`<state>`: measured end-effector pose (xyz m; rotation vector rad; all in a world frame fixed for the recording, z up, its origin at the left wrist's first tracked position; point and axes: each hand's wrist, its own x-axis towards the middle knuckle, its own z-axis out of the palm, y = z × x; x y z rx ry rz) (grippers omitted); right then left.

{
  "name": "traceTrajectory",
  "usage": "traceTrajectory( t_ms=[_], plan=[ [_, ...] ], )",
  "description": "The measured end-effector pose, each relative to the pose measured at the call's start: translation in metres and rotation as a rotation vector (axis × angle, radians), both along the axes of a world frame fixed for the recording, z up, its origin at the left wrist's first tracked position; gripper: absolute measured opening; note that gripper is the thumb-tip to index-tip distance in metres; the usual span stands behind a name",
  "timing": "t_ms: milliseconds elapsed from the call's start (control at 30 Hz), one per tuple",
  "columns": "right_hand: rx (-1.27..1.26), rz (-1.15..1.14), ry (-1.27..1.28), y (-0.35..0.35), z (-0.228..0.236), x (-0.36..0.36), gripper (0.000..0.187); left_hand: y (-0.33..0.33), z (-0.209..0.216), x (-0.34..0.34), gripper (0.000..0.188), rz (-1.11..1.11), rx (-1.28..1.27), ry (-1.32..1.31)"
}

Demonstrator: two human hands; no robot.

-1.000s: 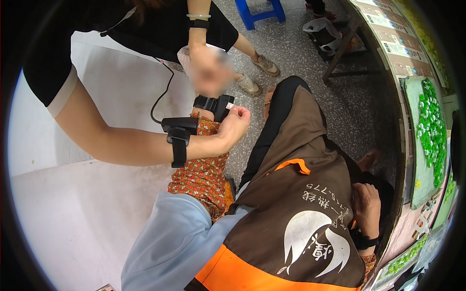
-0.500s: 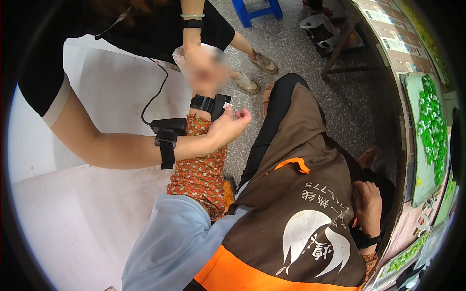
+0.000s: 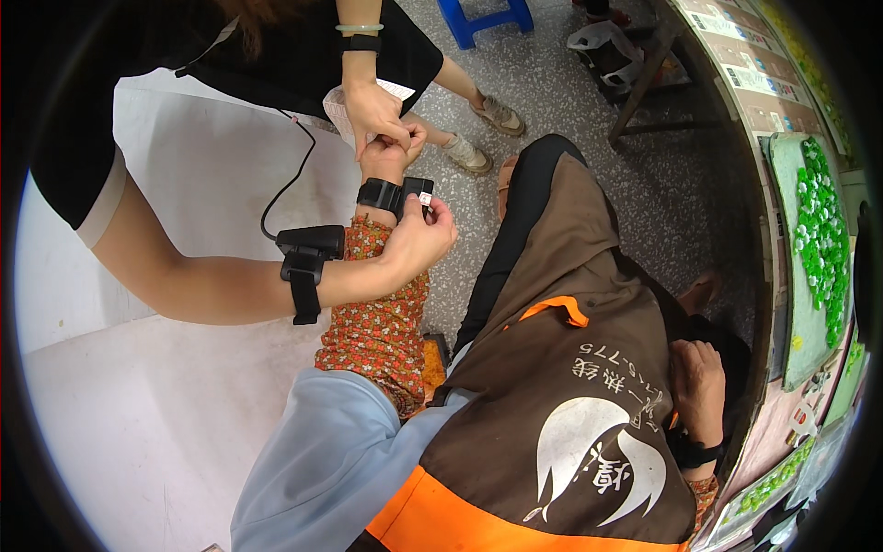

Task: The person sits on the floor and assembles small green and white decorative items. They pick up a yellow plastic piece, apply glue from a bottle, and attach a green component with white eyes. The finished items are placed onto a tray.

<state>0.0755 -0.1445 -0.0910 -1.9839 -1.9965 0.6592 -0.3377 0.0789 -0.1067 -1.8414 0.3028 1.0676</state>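
Observation:
My left hand (image 3: 388, 155) reaches away from me at the end of a floral sleeve (image 3: 372, 317). A co-worker's hand (image 3: 370, 109) covers most of it, so how its fingers lie is hidden. Around my left wrist sits a black strap (image 3: 379, 194) with a small black box (image 3: 418, 191) bearing a white label. The co-worker's other hand (image 3: 425, 235) pinches at this box. At my right side, my right hand (image 3: 697, 386) rests against the brown apron (image 3: 589, 340), knuckles bent and fingertips out of sight. It wears a black wristband (image 3: 695, 454).
A black device (image 3: 308, 253) with a cable is strapped to the co-worker's forearm. White panels (image 3: 156, 414) lie on the left. A table at right holds a tray (image 3: 791, 276) of green and white pieces. Beyond are a blue stool (image 3: 486, 20) and a bag (image 3: 607, 51).
The co-worker's hand at my wrist device has shifted slightly left, its fingers now on the box. My left forearm has moved slightly left; my right hand has barely moved.

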Motion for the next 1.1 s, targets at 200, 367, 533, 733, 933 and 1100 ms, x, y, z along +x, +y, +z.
traceTrajectory(
  t_ms=[200,367,533,733,933,1100],
  plan=[
    [0.012,0.003,0.006,0.0,-0.001,0.0,0.016,-0.002,0.018,0.007,0.048,-0.144,0.031,-0.057],
    [0.008,0.001,0.001,0.001,0.0,-0.001,0.015,-0.007,0.031,0.01,0.037,-0.146,0.068,0.016],
    [0.003,-0.004,0.006,-0.001,-0.001,0.0,0.016,0.0,0.029,0.006,0.029,-0.216,-0.004,-0.165],
    [-0.003,-0.001,0.006,0.0,-0.002,0.0,0.016,0.021,0.06,0.014,0.026,-0.519,-0.133,-0.387],
    [-0.009,-0.01,0.011,0.001,0.0,-0.001,0.016,0.076,0.003,-0.019,0.016,-0.331,0.174,0.116],
    [0.002,-0.008,0.015,-0.001,-0.003,0.001,0.016,0.172,-0.114,-0.056,0.022,-0.568,0.687,0.96]
  ],
)
